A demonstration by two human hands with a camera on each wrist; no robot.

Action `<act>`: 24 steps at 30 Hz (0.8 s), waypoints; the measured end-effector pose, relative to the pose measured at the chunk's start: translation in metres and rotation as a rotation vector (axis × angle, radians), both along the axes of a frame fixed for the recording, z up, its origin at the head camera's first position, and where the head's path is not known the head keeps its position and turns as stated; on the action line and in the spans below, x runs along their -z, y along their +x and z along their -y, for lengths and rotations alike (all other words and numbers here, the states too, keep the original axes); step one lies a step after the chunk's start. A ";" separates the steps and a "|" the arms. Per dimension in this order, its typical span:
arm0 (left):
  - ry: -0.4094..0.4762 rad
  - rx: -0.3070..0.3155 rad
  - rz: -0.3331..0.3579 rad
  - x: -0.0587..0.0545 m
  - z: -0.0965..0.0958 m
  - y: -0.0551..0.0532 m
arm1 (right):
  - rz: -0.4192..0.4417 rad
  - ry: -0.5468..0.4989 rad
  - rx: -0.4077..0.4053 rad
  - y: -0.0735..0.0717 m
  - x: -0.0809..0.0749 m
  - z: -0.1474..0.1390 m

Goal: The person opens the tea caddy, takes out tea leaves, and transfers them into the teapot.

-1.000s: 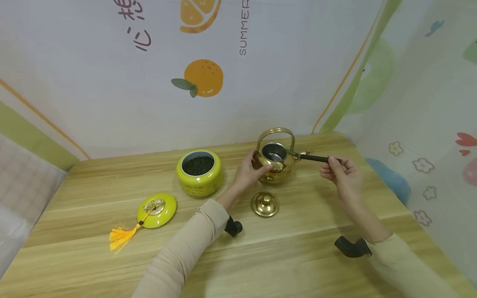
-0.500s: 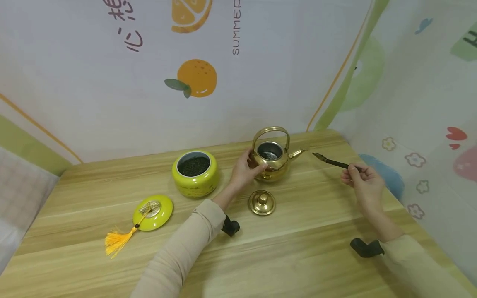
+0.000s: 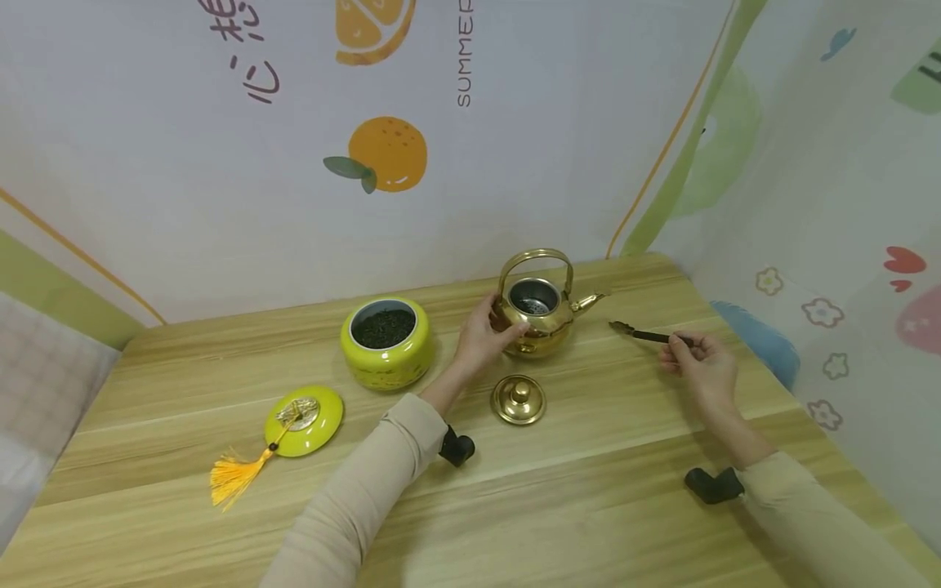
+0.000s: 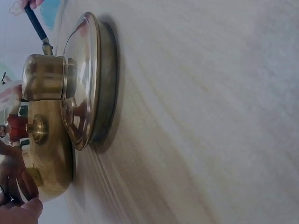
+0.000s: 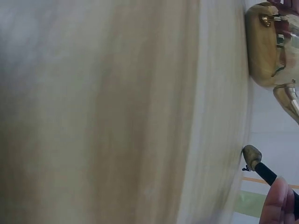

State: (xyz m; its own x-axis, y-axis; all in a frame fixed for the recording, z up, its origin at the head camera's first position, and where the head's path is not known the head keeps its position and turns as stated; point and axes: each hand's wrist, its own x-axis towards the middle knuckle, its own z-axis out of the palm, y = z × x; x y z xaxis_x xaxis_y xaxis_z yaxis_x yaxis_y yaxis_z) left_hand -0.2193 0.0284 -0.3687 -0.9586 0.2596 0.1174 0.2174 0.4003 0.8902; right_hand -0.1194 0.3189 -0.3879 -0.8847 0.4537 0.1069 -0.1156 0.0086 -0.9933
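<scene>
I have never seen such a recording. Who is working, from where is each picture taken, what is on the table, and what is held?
There is no machine here, only a person's two bare hands. The wide view comes from a camera worn on the head, looking forward and down. The two turned views come from cameras on the left and right wrists. The left hand holds the side of a golden teapot, open on top; the right hand holds a small dark-handled scoop, apart from the teapot. On the wooden table also stands an open yellow-green jar with dark leafy contents; a matching tasselled lid and a round golden lid lie nearby.
</scene>
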 end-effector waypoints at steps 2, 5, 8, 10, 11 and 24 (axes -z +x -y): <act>0.004 0.003 -0.002 0.000 0.000 0.000 | 0.023 0.061 -0.002 0.001 0.001 -0.001; 0.009 0.004 0.002 0.001 0.000 -0.001 | 0.084 0.210 -0.024 0.003 0.002 -0.004; 0.015 0.000 0.013 0.001 0.000 -0.001 | 0.143 0.422 -0.076 0.005 0.001 -0.007; 0.016 -0.006 0.017 0.001 0.000 -0.001 | 0.175 0.524 -0.130 0.005 0.001 -0.009; 0.017 -0.008 0.021 0.000 0.000 -0.001 | 0.189 0.581 -0.150 0.005 0.001 -0.010; 0.010 -0.004 0.008 0.002 0.001 -0.001 | 0.399 0.990 -0.296 0.001 0.005 -0.015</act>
